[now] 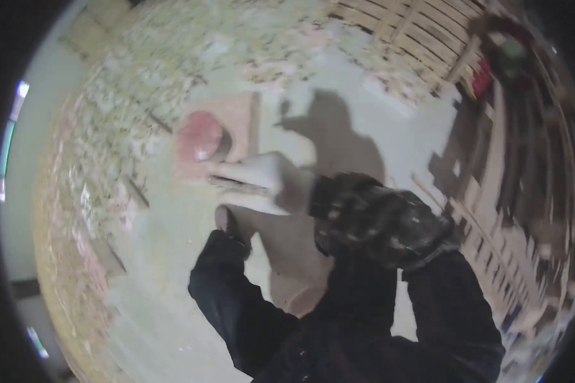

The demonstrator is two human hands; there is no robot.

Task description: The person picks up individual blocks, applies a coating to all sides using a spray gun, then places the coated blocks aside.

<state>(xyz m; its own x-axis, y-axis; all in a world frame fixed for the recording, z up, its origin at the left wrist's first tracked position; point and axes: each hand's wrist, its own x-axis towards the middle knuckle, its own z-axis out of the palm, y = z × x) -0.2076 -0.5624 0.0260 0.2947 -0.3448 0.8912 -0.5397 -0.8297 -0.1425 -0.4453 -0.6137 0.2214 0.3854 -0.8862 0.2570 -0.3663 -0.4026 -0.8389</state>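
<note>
My right hand (271,179), in a pale glove with a camouflage oversleeve, is closed around a thin, dark-edged strip (236,185); motion blur hides its kind. The fingertips are right at the lower edge of a pinkish square board (241,112). On that board sits a red, rounded, glossy object (199,135) with a dark shaded side, just beyond my fingers. My left hand does not show.
Pale chips and scraps (128,83) cover the floor (172,255) to the left and far side. Small wood blocks (134,191) lie among them. Slatted wooden pallets (409,25) stand at the back right; stacked timber (536,140) fills the right. My dark-clothed legs (236,300) are below.
</note>
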